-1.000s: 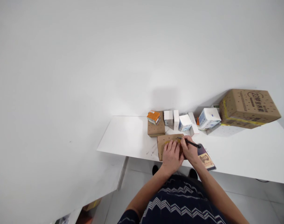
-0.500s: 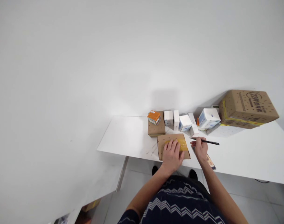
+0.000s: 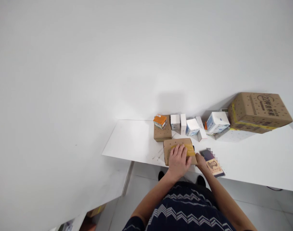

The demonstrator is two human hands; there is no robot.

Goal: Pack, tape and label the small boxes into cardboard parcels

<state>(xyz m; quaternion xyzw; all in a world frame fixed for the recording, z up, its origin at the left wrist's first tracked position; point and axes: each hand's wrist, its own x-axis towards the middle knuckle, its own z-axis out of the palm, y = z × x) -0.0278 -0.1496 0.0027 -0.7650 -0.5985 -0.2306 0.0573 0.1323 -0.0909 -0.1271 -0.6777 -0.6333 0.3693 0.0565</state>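
Observation:
A flat cardboard box with yellow tape on top lies at the near edge of the white table. My left hand lies flat on the box, fingers spread over the tape, and holds it down. My right hand sits against the box's right side, fingers curled. A short dark tip of the black pen shows just beyond that hand; the rest of the pen is hidden.
A purple booklet lies right of my right hand. Behind stand a brown dotted box with an orange carton on it, several small white boxes, and a large cardboard box at far right. The wall is close behind.
My right hand had the pen on the box's tape, swung it out to the right, and has now come back against the box's right side. My left hand has stayed on the box.

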